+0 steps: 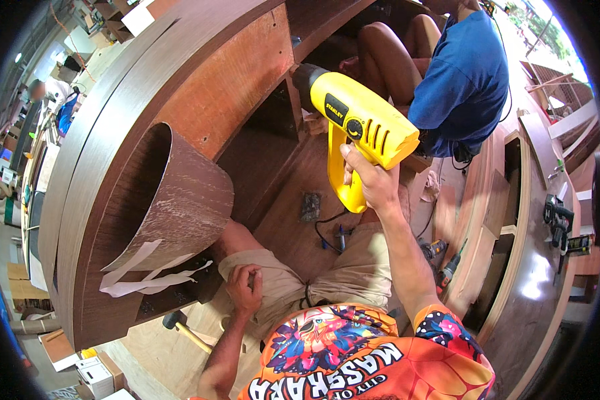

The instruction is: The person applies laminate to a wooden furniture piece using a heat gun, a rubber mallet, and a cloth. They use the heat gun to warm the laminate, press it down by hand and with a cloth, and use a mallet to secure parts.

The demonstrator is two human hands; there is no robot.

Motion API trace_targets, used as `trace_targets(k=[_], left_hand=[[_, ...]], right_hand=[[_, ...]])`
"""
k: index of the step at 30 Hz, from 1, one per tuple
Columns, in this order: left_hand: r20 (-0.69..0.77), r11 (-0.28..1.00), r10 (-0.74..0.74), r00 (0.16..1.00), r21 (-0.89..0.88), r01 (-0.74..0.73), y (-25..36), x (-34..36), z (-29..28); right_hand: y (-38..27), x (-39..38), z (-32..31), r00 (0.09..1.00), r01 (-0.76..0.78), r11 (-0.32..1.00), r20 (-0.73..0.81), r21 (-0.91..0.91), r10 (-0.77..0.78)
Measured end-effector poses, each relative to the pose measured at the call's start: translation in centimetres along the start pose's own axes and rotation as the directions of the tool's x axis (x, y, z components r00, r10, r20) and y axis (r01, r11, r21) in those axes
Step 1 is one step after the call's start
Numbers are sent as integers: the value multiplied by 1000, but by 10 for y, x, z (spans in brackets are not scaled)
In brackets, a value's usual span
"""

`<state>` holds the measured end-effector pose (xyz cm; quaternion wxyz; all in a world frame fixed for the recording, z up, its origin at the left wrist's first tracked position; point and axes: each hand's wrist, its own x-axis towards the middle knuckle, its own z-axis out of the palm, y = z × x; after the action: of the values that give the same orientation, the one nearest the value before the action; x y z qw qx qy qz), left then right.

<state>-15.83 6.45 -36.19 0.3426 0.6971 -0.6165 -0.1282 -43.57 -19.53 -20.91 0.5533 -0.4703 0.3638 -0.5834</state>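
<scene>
My right hand (375,180) grips the handle of a yellow heat gun (363,120), raised in front of me. Its dark nozzle (307,80) points to the left, close to the edge of a bare orange-brown curved panel (227,80). My left hand (245,288) rests by my thigh, its fingers curled in with nothing seen in them. Beside it, a loose sheet of brown wood-grain laminate (187,200) curls away from the curved furniture piece (100,167). Pale torn strips (140,277) hang from the sheet's lower edge.
Another person in a blue shirt (463,80) sits inside the furniture at upper right. A mallet (177,321) lies at lower left. Power drills (440,257) lie to the right by long boards (480,193). A dark cord (320,233) and a marker (341,238) lie between my legs.
</scene>
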Motion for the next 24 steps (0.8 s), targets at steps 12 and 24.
trace_targets(k=[12, 24], left_hand=[[-23, 1000, -13, 1000, -7, 13, -6, -4, 7], [-44, 999, -9, 999, -40, 7, -2, -1, -4]], right_hand=[[-7, 7, 6, 914, 400, 857, 75, -326, -398], [-22, -28, -17, 935, 184, 895, 353, -406, -33]])
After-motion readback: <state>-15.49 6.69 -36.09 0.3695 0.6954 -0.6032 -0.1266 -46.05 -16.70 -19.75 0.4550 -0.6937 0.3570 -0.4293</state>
